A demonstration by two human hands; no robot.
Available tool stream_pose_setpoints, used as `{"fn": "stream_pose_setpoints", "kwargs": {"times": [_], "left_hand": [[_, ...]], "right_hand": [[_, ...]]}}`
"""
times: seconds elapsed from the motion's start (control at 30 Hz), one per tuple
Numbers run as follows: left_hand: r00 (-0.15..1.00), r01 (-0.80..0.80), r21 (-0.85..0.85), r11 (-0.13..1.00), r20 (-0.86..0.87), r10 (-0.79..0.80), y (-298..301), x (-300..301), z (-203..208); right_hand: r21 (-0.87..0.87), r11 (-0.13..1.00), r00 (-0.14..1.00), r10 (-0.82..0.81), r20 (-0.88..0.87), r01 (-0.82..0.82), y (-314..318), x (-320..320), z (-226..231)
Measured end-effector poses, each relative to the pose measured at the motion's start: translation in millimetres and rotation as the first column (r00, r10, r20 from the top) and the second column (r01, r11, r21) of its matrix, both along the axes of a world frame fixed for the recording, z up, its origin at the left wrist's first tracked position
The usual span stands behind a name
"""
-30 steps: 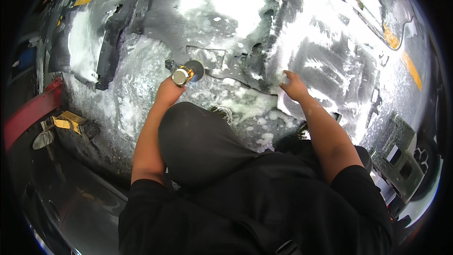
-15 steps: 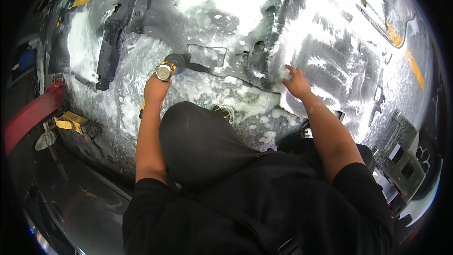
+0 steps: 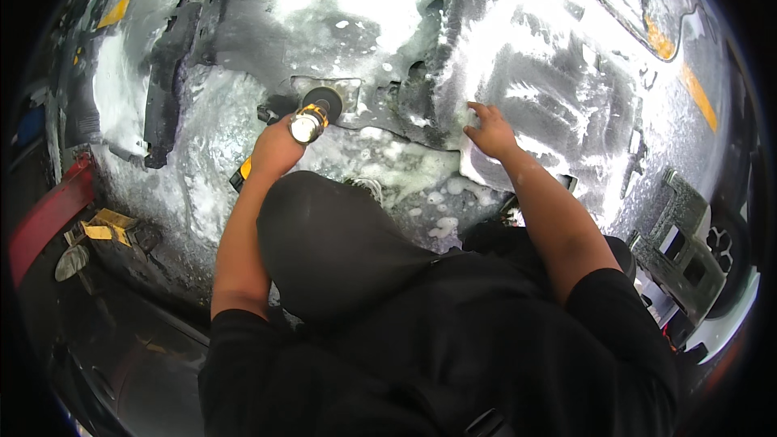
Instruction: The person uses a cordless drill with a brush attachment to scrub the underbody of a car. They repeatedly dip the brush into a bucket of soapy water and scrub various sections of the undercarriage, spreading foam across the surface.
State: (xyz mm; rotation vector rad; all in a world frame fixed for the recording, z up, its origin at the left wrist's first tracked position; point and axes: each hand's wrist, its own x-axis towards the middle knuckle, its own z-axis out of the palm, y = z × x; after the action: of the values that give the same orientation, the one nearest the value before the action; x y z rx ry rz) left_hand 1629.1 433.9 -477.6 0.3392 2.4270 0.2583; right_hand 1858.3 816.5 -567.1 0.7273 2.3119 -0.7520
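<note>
My left hand [image 3: 277, 150] is wrapped round a yellow-and-black cordless power tool [image 3: 308, 125]. Its round dark disc head [image 3: 327, 97] is over a small rectangular recess in a large moulded dark sheet [image 3: 538, 85], which looks like a car floor carpet and is streaked with white foam. To the right, my right hand [image 3: 492, 133] has its fingers apart, with the fingertips at the sheet's foamy surface, and holds nothing. Just below the tool, the sheet's cut edge gives way to foamy wet floor [image 3: 388, 158]. The tool's grip is mostly hidden by my left hand.
A red metal arm [image 3: 50, 214] and a yellow-topped block [image 3: 109, 226] stand at the left, near a dark glossy panel [image 3: 146, 364]. On the right are a grey-green bracket-like part [image 3: 688, 247] and a wheel [image 3: 720, 247]. My bent knee [image 3: 324, 235] rises between my arms.
My left hand has moved the tool rightward across the sheet, from left of the recess onto it. The whole view has shifted slightly; my right hand stays about the same spot.
</note>
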Motion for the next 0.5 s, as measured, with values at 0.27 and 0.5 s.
{"fn": "stream_pose_setpoints", "kwargs": {"times": [0.27, 0.5], "left_hand": [[0.983, 0.144, 0.15, 0.978, 0.091, -0.159, 30.3, 11.9, -14.2], [0.953, 0.176, 0.263, 0.949, 0.197, -0.231, 67.3, 11.3, -5.5]], "right_hand": [[-0.058, 0.998, 0.998, -0.004, -0.063, 0.0, 2.4, 2.1, 0.7], [-0.054, 0.997, 0.992, -0.056, -0.113, 0.05, 5.7, 0.8, -6.6]]}}
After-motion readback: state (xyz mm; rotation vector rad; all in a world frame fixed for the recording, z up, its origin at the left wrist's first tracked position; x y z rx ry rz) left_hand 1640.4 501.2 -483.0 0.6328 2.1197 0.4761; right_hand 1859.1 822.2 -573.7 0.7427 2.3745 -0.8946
